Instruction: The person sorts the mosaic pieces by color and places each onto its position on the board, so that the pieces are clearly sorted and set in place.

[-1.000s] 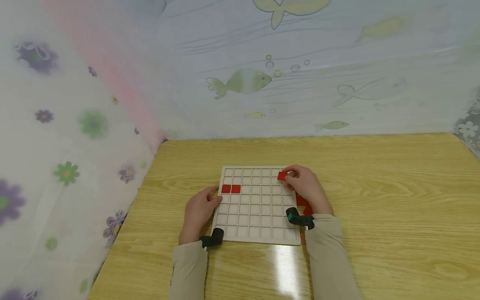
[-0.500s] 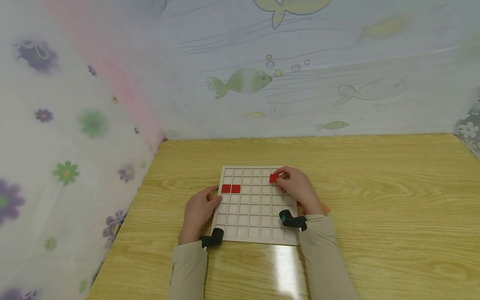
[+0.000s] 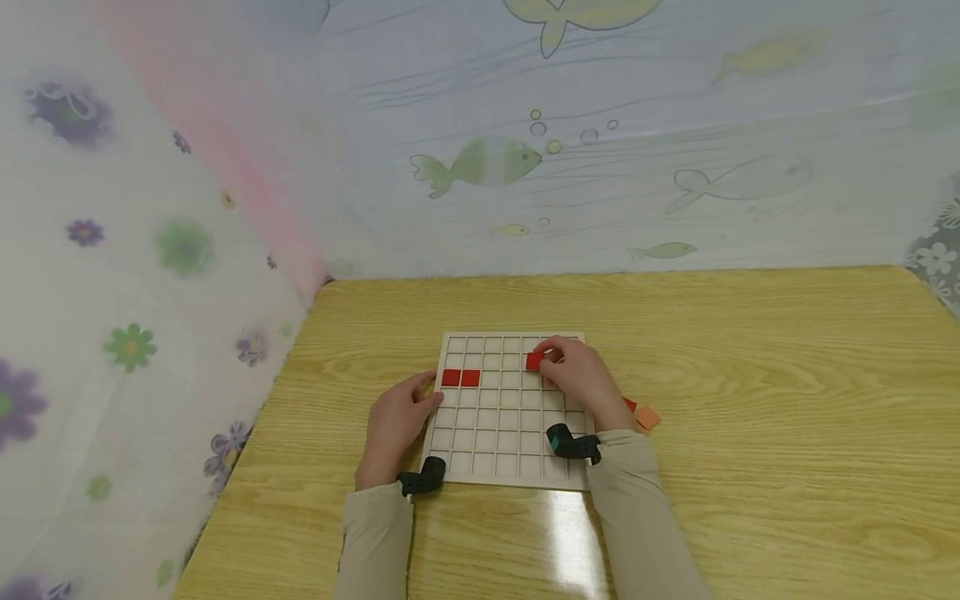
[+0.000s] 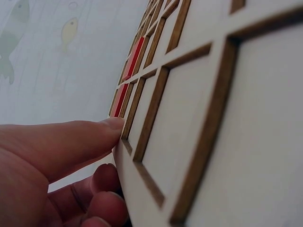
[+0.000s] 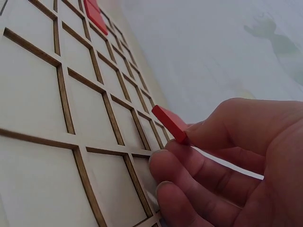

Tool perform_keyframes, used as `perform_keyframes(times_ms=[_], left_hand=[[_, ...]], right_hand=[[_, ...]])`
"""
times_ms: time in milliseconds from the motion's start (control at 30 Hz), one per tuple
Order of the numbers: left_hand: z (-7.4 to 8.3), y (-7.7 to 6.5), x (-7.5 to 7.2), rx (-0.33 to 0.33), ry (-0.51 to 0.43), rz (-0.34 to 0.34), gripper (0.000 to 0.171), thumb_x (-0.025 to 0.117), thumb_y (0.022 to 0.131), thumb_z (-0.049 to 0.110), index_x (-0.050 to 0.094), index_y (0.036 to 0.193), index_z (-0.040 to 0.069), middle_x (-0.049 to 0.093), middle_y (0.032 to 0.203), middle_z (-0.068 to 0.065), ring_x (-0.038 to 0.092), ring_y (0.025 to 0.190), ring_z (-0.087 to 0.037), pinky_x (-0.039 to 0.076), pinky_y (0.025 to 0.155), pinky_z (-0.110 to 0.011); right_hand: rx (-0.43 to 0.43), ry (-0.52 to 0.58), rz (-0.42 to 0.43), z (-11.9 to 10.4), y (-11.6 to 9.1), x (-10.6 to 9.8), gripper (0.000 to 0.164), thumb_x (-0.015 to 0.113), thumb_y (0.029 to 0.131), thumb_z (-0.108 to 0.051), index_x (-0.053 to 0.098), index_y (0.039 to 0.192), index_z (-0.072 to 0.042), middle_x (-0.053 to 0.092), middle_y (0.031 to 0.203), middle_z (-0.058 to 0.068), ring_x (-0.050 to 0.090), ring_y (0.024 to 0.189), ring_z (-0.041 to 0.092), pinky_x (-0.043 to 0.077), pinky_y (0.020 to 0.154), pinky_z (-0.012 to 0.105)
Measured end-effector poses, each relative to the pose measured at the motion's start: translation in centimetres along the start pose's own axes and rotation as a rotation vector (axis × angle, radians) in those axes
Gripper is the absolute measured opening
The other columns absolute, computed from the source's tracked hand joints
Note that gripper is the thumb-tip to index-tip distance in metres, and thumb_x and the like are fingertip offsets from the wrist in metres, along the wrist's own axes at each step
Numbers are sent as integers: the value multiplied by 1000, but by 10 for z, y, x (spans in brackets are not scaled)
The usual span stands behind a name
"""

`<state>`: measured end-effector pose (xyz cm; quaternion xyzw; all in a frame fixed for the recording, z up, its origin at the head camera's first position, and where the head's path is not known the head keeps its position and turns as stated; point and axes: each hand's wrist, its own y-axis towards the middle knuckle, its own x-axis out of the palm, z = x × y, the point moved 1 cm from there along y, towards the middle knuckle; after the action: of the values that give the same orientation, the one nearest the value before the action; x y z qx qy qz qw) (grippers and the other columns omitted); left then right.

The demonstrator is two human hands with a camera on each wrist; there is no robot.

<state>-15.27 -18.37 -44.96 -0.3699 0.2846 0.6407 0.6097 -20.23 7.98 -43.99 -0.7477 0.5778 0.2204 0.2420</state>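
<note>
A pale wooden grid board point(image 3: 487, 437) lies on the table, with square cells edged by thin ridges. Two red square tiles point(image 3: 470, 378) sit side by side in cells at its left edge. My left hand point(image 3: 397, 425) holds the board's left side; in the left wrist view the thumb point(image 4: 85, 142) lies on the rim and the other fingers curl at its edge. Over the upper right cells, my right hand point(image 3: 577, 375) pinches another red tile point(image 5: 170, 124) between thumb and fingers. That tile is tilted above the board in the right wrist view.
An orange tile point(image 3: 647, 418) and a red piece point(image 3: 630, 404) lie on the wooden table point(image 3: 780, 400) right of the board, partly behind my right wrist. A wall covering with fish drawings point(image 3: 480, 162) rises behind the table, and a flowered one stands at left.
My right hand has carried the red tile leftward and slightly nearer over the board, uncovering the orange tile at right. The left hand and the two set tiles have stayed put.
</note>
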Motion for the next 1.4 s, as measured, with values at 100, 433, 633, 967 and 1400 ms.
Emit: perform_keyframes(times_ms=[100,433,633,967,1400], left_hand=[[0,-1,0,-3,-6,-6,40,61,84,33,57,122,23,49,65,2,44,49,-14,32,47,-28],[1,0,0,-2,-12,-10,40,61,84,33,57,122,24,50,65,3,45,48,-14,33,47,-28],[1,1,0,2,-15,-9,39,61,84,33,57,121,23,50,65,3,45,48,-14,33,47,-28],[1,0,0,15,-14,-4,39,61,84,33,57,121,22,51,66,3,45,48,-14,33,48,-28],[0,0,0,28,-8,11,39,61,84,33,57,121,22,51,64,4,45,48,-13,33,48,-28]], right_hand=[[2,-23,0,-1,0,1,27,51,80,-14,61,104,-17,60,83,-2,53,67,14,41,64,30],[-7,-17,-17,-4,1,4,26,51,81,-14,61,105,-17,60,83,-1,54,65,13,42,63,30],[-33,-59,-22,-7,3,13,25,51,81,-15,63,103,-18,58,84,-2,51,70,14,40,64,29],[-42,-42,-33,-16,0,22,24,52,81,-14,62,102,-19,57,80,-4,50,64,14,40,59,29],[-61,-75,-30,-20,0,24,23,53,82,-14,62,103,-19,57,83,-4,49,69,13,40,62,29]])
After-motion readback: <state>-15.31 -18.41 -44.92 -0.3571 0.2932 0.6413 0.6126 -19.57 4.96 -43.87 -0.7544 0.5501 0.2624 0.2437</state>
